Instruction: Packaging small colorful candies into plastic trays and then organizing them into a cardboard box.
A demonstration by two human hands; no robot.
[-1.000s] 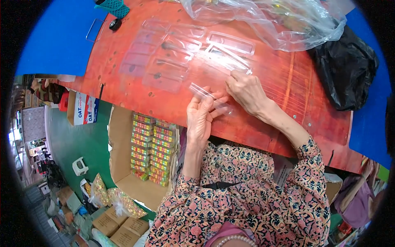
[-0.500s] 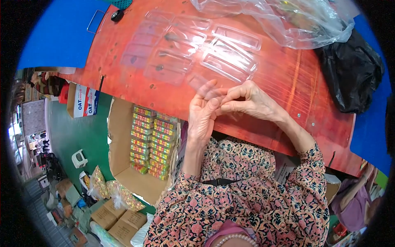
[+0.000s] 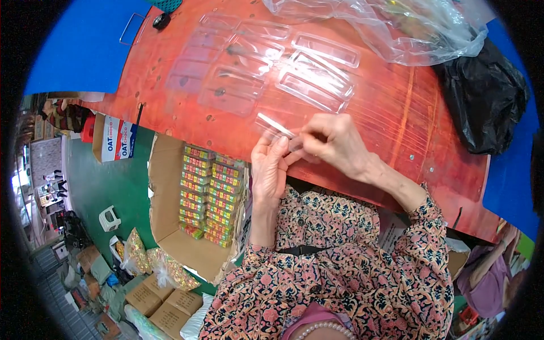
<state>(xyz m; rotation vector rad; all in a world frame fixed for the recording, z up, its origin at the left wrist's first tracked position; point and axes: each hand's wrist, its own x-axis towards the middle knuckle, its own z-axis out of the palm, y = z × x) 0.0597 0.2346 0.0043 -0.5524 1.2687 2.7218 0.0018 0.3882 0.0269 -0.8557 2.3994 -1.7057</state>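
Observation:
Over the near edge of the red table [image 3: 374, 107], my two hands come together at a small clear plastic tray [image 3: 273, 123] that catches a bright glare. My left hand [image 3: 269, 167] is closed on its near part, thumb against fingers. The fingers of my right hand [image 3: 337, 144] are pinched at its right end, and the knuckles partly hide it. Just beyond lie several clear plastic trays, among them a shiny rectangular tray [image 3: 311, 90], a farther tray [image 3: 326, 50] and a flatter-looking tray [image 3: 229, 93].
A clear plastic bag [image 3: 396, 37] and a black plastic bag [image 3: 484, 99] lie at the far right. Below the table's left edge stands an open cardboard box [image 3: 167, 198] with rows of small colourful packs [image 3: 218, 209]. Filled bags [image 3: 136, 252] and closed cartons [image 3: 173, 311] are on the floor.
My left hand has turned and shifted slightly left and down. My right hand's fingers have curled in more, and the tray's glare now shows more plainly beyond the left fingers.

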